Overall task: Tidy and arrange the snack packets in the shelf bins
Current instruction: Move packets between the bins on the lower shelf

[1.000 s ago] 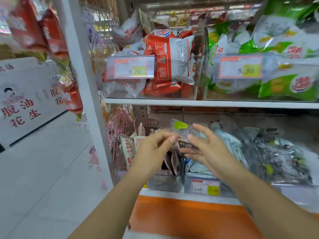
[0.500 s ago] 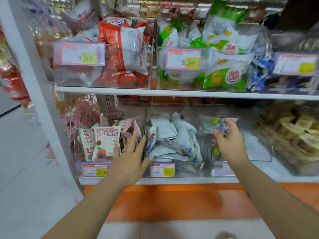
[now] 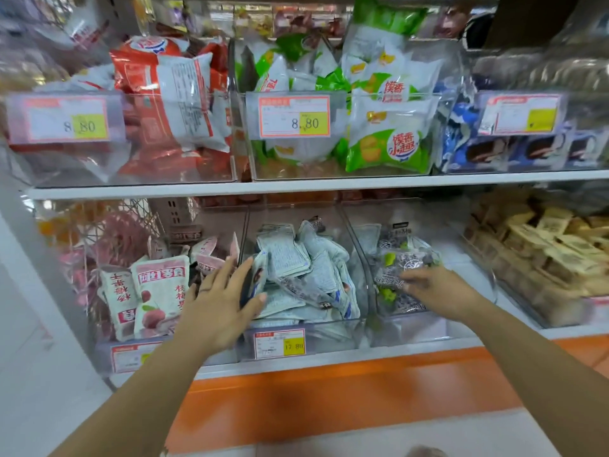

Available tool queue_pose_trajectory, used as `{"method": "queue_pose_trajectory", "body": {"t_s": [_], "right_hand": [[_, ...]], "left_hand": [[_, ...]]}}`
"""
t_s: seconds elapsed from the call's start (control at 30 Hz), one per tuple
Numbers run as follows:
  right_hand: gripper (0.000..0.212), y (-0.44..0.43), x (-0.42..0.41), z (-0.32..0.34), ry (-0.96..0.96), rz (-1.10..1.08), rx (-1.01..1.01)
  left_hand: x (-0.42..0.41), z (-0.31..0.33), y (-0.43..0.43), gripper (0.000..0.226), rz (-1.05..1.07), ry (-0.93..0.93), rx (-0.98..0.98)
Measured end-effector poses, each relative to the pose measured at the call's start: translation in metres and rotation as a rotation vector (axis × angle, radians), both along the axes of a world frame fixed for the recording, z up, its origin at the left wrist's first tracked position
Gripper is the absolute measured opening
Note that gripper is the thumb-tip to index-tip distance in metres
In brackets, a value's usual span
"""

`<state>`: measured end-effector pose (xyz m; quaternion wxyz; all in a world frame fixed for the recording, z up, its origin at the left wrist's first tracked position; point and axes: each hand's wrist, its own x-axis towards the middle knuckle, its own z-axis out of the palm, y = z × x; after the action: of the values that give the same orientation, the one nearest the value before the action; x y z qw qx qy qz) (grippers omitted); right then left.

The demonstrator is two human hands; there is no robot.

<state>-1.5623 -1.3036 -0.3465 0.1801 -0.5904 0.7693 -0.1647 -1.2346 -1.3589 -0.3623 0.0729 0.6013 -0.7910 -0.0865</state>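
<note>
Pale blue snack packets (image 3: 286, 258) lie heaped in the clear middle bin (image 3: 329, 336) at the centre of the lower shelf (image 3: 346, 359), as seen on my feed. The left hand (image 3: 220, 305) reaches in from lower left, its fingers (image 3: 242, 270) straight and spread, touching an upright packet at the bin's left edge without curling round it. Just right of centre, the right hand (image 3: 441, 288) lies over dark speckled packets (image 3: 405, 262) in the next clear bin (image 3: 412, 328); its fingers (image 3: 412, 278) are blurred, and I cannot tell whether they hold a packet. Left of the left hand, pink-and-white packets (image 3: 161, 291) stand upright in the leftmost bin (image 3: 105, 351). A yellow price tag (image 3: 279, 344) reading 17.80 fronts the middle bin. Tan packets (image 3: 543, 252) fill a bin at far right. On the upper shelf (image 3: 296, 187), red packets (image 3: 171, 94) sit at upper left, green-and-white packets (image 3: 389, 136) at upper centre and blue packets (image 3: 487, 153) at upper right. An orange band (image 3: 329, 400) runs below the lower shelf.
</note>
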Motion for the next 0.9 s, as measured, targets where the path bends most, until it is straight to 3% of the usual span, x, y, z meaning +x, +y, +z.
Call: {"method": "queue_pose_trajectory", "body": {"t_s": [0.1, 0.27, 0.5, 0.67, 0.8, 0.9], "right_hand": [[0.026, 0.005, -0.008, 0.002, -0.02, -0.064, -0.075], [0.027, -0.003, -0.025, 0.01, -0.039, -0.281, -0.312], [0.025, -0.034, -0.05, -0.013, -0.175, -0.282, -0.2], [0.023, -0.045, -0.063, -0.022, -0.177, -0.278, -0.097], [0.024, -0.025, -0.058, -0.007, -0.345, -0.356, -0.392], [0.025, 0.009, -0.046, 0.005, -0.22, -0.457, -0.823]], "left_hand": [[-0.003, 0.0, 0.0, 0.071, 0.045, -0.01, -0.035], [-0.041, 0.004, 0.007, 0.051, -0.058, 0.035, -0.365], [-0.132, 0.011, -0.005, 0.041, -0.238, 0.21, -0.192], [-0.153, 0.0, -0.012, 0.047, -0.243, 0.209, -0.106], [-0.153, -0.001, -0.011, 0.048, -0.255, 0.268, -0.118], [-0.155, 0.003, -0.008, 0.046, -0.266, 0.346, -0.129]]}}
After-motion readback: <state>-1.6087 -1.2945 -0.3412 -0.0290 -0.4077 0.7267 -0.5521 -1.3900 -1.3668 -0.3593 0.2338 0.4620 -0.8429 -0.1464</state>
